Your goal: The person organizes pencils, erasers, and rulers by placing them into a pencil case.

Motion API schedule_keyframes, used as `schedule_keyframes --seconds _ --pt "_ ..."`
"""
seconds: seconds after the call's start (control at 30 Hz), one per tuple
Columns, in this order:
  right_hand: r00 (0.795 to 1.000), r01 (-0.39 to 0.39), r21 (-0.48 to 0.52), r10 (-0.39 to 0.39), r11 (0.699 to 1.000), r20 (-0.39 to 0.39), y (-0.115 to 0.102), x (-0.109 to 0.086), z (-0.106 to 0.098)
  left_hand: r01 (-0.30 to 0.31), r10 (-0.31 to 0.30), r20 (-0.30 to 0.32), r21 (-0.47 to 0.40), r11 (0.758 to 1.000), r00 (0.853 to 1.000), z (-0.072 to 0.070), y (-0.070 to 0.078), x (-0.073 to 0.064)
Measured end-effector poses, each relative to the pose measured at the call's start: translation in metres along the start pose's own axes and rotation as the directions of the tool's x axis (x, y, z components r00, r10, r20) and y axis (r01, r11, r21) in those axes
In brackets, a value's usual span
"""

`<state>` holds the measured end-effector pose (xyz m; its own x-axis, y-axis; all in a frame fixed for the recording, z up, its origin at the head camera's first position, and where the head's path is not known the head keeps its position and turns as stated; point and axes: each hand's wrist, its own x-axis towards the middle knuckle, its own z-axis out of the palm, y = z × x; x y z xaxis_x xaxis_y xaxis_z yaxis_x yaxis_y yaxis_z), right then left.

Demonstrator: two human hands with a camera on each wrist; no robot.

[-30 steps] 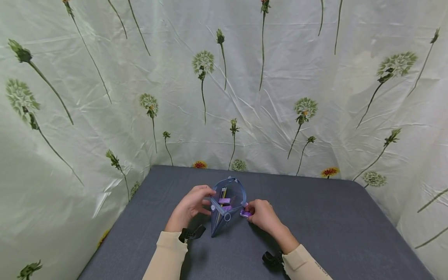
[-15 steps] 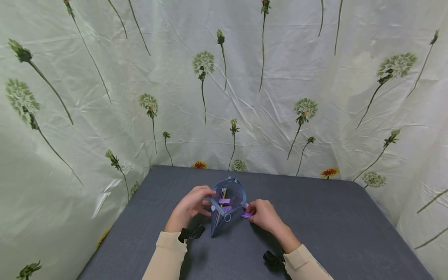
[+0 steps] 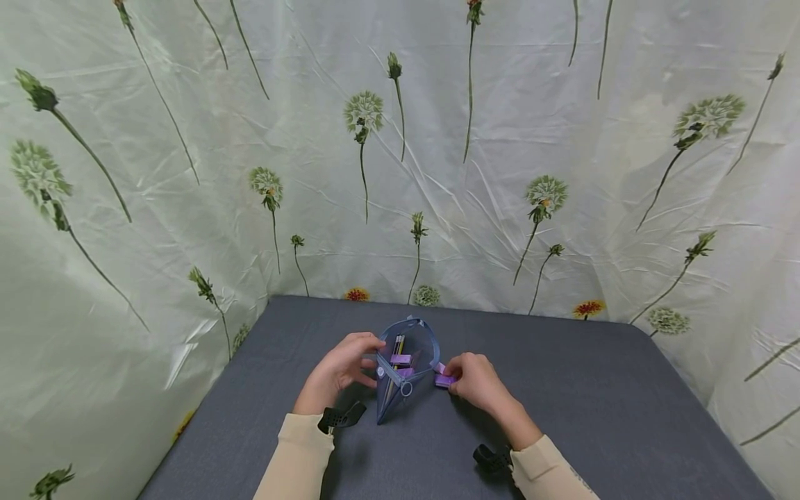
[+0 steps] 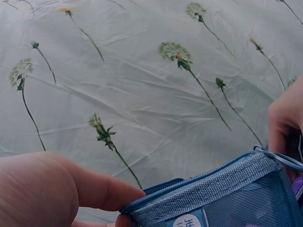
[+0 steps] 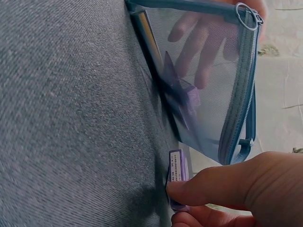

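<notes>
A blue mesh zip pouch (image 3: pixel 409 380) stands on the table with its mouth open. My left hand (image 3: pixel 344 361) pinches the pouch's rim at its left corner, and its fingers show through the mesh in the right wrist view. Inside lie striped pencils (image 3: pixel 398 345) and purple blocks (image 3: pixel 401 359). Just right of the pouch, my right hand (image 3: pixel 478 382) pinches a small purple eraser-like block (image 5: pixel 175 165) between thumb and fingers, low by the table. White printed labelling runs along the block's side. A lighter purple piece (image 3: pixel 440 368) shows beside it; what it is I cannot tell.
Dark grey cloth covers the table (image 3: pixel 562 403). Behind it hangs a pale curtain (image 3: pixel 437 139) printed with dandelions. A ring zipper pull (image 3: pixel 407 389) hangs at the pouch's front. Black straps (image 3: pixel 342 417) sit on both wrists.
My right hand has shifted slightly to the right, away from the pouch, and the purple block has moved and turned a little with it. The left hand and pouch stay put.
</notes>
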<state>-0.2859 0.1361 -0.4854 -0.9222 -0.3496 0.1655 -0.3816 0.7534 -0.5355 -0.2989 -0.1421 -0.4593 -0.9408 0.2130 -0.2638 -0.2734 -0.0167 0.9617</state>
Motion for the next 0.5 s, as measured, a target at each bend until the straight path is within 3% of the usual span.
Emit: schedule_keyframes --seconds 0.5 --pt "0.998 -0.058 0.031 0.057 0.998 0.016 -0.001 0.002 -0.011 -0.011 0.011 0.009 0.016 1.000 1.000 0.001 0.002 -0.003"
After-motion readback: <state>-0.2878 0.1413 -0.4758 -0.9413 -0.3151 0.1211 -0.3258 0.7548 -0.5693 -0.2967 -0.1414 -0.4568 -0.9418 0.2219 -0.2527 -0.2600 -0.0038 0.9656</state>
